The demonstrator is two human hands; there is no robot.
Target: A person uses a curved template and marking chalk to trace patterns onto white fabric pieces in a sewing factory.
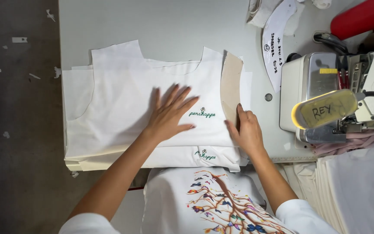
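Observation:
My left hand (170, 114) lies flat with fingers spread on the top piece of a stack of white cut garment panels (122, 108), just left of small green embroidery. My right hand (246, 130) rests at the stack's right edge, its fingers pressing on the lower end of a curved brown cardboard pattern (231, 84) that lies along the panel's armhole. Neither hand grips anything. A second white panel with the same embroidery (182, 157) peeks out beneath the top one.
A white sewing machine (325, 95) with a yellow-taped lamp stands at the right. A curved white paper pattern (275, 43) lies behind it, near a red roll (362, 16). More white fabric (360, 190) is piled at the lower right. Dark floor shows left of the grey table (161, 26).

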